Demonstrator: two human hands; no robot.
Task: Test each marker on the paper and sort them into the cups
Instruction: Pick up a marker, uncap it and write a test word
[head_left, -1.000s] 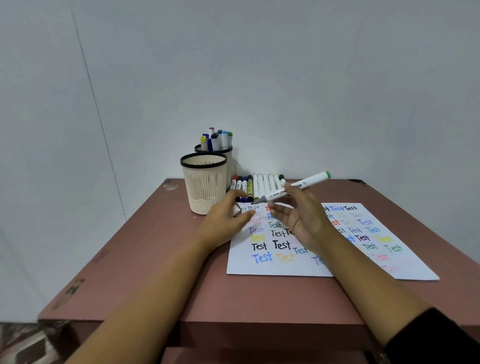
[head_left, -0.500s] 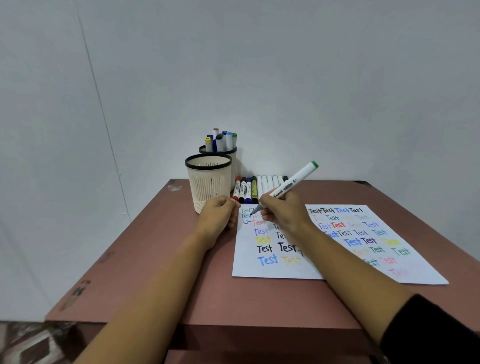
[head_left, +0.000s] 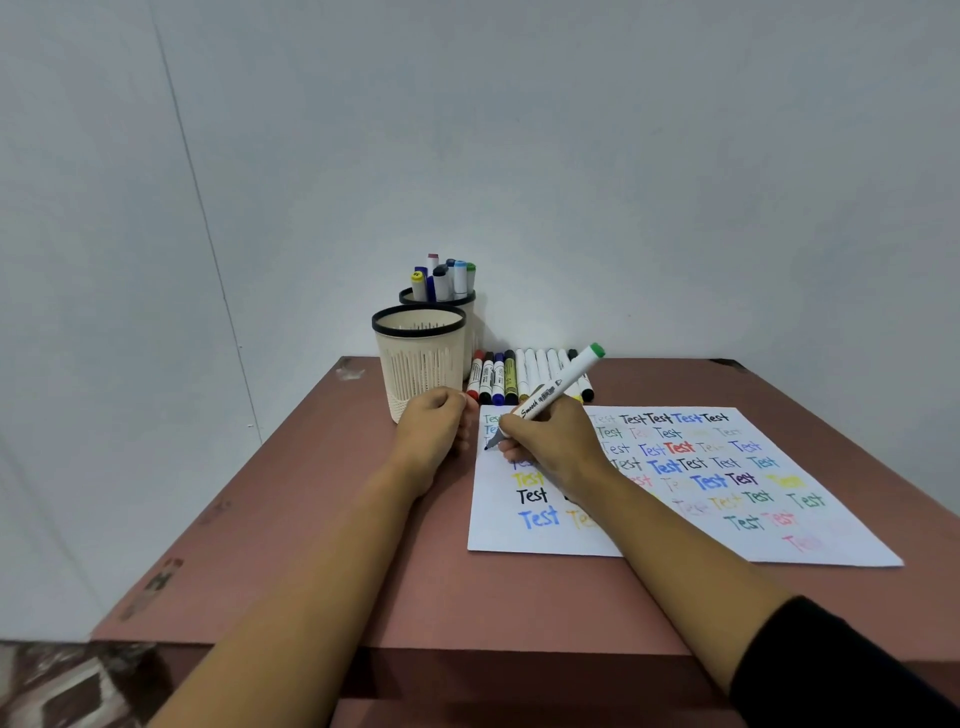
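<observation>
My right hand (head_left: 550, 447) grips a white marker with a green end (head_left: 561, 387), tilted up to the right. Its dark tip touches the top left corner of the white paper (head_left: 519, 538), which is covered with coloured "Test" words. My left hand (head_left: 431, 431) is curled into a fist at the paper's left edge, right in front of the empty beige cup (head_left: 421, 358); what is inside the fist is hidden. A second cup (head_left: 467, 306) behind it holds several markers. A row of several markers (head_left: 524, 374) lies beyond the paper.
The reddish-brown table (head_left: 415, 597) stands in a corner against white walls. Its front edge is close to me and its left edge drops to a patterned floor (head_left: 62, 691). The cups stand at the back left.
My right hand turned the marker from nearly level to a writing grip and brought its tip down onto the paper's top left. My left hand drew back to the cup and curled up.
</observation>
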